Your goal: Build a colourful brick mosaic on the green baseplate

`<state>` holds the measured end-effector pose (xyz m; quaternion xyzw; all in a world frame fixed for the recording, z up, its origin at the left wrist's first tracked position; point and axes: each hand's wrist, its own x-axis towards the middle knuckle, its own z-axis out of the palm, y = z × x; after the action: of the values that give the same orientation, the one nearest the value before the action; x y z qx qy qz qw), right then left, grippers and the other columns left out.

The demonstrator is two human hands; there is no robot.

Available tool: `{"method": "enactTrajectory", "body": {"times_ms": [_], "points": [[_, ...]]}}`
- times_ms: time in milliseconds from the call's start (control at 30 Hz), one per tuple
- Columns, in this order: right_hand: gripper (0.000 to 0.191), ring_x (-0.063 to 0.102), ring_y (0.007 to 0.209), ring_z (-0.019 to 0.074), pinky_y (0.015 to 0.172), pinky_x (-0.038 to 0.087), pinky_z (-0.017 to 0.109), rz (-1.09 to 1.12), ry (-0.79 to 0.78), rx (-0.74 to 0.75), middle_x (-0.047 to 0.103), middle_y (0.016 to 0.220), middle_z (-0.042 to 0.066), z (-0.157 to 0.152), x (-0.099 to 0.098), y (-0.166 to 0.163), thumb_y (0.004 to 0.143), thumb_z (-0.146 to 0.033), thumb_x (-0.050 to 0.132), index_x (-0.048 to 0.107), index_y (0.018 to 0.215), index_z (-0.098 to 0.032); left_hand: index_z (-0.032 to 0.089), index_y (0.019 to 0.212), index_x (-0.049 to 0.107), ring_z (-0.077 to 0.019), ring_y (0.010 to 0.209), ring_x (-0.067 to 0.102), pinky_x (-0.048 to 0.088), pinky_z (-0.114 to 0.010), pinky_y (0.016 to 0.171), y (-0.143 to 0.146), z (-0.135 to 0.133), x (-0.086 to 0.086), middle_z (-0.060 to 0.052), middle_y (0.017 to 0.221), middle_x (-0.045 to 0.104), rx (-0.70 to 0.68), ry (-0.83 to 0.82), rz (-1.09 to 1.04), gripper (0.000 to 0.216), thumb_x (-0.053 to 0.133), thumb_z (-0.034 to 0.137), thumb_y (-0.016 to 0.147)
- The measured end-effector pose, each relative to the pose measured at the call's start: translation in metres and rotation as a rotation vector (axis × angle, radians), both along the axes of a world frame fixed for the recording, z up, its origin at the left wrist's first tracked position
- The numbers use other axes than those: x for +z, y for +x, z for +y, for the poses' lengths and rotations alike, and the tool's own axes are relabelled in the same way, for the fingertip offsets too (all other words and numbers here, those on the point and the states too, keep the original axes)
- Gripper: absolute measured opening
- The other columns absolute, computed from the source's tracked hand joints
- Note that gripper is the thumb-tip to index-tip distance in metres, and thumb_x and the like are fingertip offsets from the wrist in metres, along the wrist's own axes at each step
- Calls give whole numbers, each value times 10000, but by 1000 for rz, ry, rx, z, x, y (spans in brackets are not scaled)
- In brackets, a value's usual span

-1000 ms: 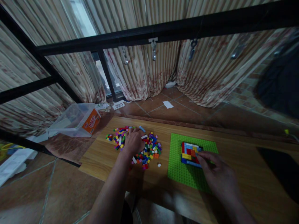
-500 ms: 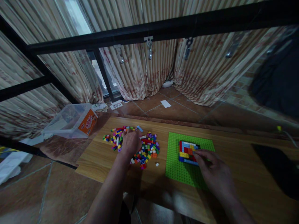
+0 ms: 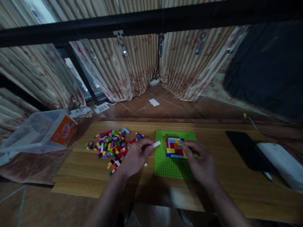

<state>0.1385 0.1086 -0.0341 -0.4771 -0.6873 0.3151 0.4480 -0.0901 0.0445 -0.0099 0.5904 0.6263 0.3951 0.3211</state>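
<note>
My left hand [image 3: 136, 157] is closed in a pinch on a white brick [image 3: 156, 144], held out at the left edge of the green baseplate [image 3: 163, 168]. On that plate sits a low block of mixed red, blue, yellow and white bricks [image 3: 174, 147]. My right hand [image 3: 201, 162] has its thumb and fingers pinched together at the block's right side; whatever is between the fingertips is hidden. Left of my left hand spreads a pile of loose coloured bricks [image 3: 109, 145], partly covered by the hand. A tiny white brick [image 3: 145, 164] lies apart on the table.
The wooden table [image 3: 80, 170] carries a black flat object [image 3: 248, 150] and a white device with a cable [image 3: 279, 160] on the right. A clear plastic box [image 3: 35, 129] with an orange label stands at the left. Curtains [image 3: 142, 66] hang behind a dark metal bar [image 3: 94, 26].
My left hand has left the brick pile and moved right to the baseplate, now with a white brick in its fingers. My right hand stays at the block. The view has turned right.
</note>
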Motion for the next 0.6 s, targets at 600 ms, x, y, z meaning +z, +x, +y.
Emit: {"method": "enactTrajectory", "body": {"times_ms": [600], "points": [[178,588,943,228,851,469,401,-349,117,285,668,950,54,1,0,4,916,-319,537,683,854,-237,184,668,544,-97,502,554,404,-208,513,65,24,-24,51,574,525,-2,-166,-317,302,480,384,886]]}}
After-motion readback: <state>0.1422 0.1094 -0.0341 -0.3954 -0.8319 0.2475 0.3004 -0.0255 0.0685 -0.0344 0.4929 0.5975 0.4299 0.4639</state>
